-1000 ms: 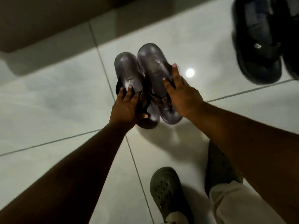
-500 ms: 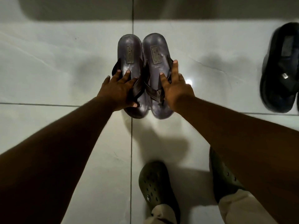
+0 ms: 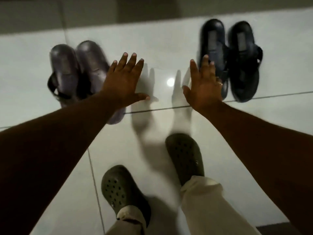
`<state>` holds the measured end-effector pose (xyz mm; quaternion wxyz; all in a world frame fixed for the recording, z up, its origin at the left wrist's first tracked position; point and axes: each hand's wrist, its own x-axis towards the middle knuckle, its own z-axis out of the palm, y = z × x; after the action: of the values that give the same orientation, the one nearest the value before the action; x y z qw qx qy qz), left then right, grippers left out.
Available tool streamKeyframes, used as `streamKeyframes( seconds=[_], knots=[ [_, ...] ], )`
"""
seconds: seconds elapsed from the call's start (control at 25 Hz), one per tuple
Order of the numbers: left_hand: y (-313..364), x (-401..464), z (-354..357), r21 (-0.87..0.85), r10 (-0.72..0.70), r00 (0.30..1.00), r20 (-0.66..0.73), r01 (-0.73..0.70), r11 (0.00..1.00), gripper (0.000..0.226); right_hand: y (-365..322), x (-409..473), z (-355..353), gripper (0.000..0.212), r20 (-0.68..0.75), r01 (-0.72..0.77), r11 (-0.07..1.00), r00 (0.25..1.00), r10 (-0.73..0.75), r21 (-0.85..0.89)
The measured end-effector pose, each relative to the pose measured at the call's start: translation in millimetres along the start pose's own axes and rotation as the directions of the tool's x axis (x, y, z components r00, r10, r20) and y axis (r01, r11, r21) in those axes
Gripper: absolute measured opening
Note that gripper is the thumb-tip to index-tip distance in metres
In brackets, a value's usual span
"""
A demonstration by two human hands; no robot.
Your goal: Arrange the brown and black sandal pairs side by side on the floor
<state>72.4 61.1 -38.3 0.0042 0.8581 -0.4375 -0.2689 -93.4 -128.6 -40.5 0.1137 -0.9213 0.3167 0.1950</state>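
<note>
The brown sandal pair (image 3: 76,72) lies together on the white tiled floor at the left, partly hidden by my left forearm. The black sandal pair (image 3: 237,60) lies together at the right, toes away from me. My left hand (image 3: 124,82) hovers just right of the brown pair, fingers spread, holding nothing. My right hand (image 3: 204,85) hovers at the left edge of the black pair, fingers spread and empty, covering part of the nearer black sandal. A stretch of bare floor separates the two pairs.
My two feet in dark green clogs (image 3: 184,158) (image 3: 122,190) stand on the tiles (image 3: 160,48) below the hands. A dark wall base (image 3: 149,9) runs along the far edge of the floor. A bright light spot reflects between my hands.
Both hands have let go of the brown pair and lifted off, spreading open. The view swung right, so the black pair is now fully in sight and my right hand is beside it.
</note>
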Motion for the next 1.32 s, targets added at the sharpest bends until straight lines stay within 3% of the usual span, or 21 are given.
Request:
streamKeyframes(
  seconds=[0.16,0.28,0.4,0.48,0.6,0.92,1.12,1.2,1.32],
  knots=[
    [120,74,8,0.0,0.144,0.989,0.041,-0.144,0.99,0.106,123,4,-14,0.074,-0.057,-0.202,0.976,0.977,0.206,0.076],
    [173,117,9,0.035,0.259,0.965,0.035,-0.26,0.965,0.108,174,19,-11,0.073,0.031,-0.199,0.966,0.98,0.196,0.165],
    [195,148,18,0.179,0.287,0.948,0.135,-0.308,0.934,0.096,195,34,7,0.074,0.107,-0.178,0.949,0.982,0.155,0.26],
    [210,162,31,0.26,0.311,0.93,0.197,-0.356,0.898,0.077,203,38,20,0.07,0.083,-0.157,0.932,0.987,0.138,0.326],
    [242,172,42,0.244,0.31,0.937,0.159,-0.342,0.908,0.064,225,36,30,0.068,-0.007,-0.127,0.925,0.99,0.138,0.358],
    [355,240,44,0.271,0.364,0.918,0.158,-0.395,0.878,0.063,352,60,5,0.067,-0.05,-0.138,0.92,0.985,0.167,0.368],
    [376,253,45,0.284,0.367,0.891,0.267,-0.437,0.854,0.071,371,55,2,0.068,0.002,-0.189,0.922,0.98,0.2,0.338],
    [375,246,35,0.208,0.392,0.87,0.3,-0.46,0.863,0.081,367,47,0,0.078,0.023,-0.184,0.925,0.982,0.187,0.333],
    [354,231,8,0.051,0.475,0.864,0.164,-0.489,0.871,0.097,360,35,-14,0.095,0.035,-0.208,0.916,0.977,0.209,0.343]
  ],
)
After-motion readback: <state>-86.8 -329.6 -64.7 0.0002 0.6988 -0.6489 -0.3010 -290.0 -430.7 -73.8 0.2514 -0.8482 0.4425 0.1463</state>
